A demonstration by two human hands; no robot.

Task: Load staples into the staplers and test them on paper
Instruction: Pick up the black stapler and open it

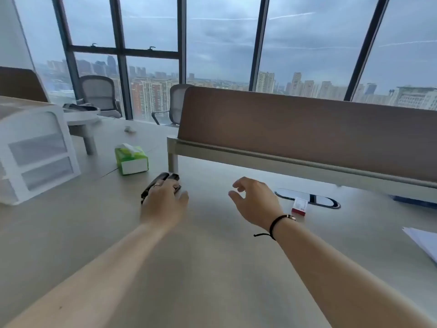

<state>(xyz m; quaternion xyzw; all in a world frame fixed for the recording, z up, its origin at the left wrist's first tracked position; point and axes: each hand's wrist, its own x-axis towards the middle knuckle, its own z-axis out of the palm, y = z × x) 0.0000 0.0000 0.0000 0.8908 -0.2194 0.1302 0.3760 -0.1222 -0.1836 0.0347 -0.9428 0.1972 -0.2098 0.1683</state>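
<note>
On the counter [212,268], two staplers [163,179] lie side by side left of centre, under the fingers [165,185] of the left hand [163,204]. Behind them and to the left stands a tissue box [131,160], with a drawer unit [35,152] at the far left. The right hand [256,201] hovers right of the staplers. Further right, a staple box [299,206] sits beside a cable port [307,197], before the divider panel [307,133]. Paper [423,242] lies at the right edge.

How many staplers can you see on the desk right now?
2, both dark, side by side under the left hand: the left stapler and the right stapler, near the green tissue box. The hand covers much of them; more could be hidden.
</note>
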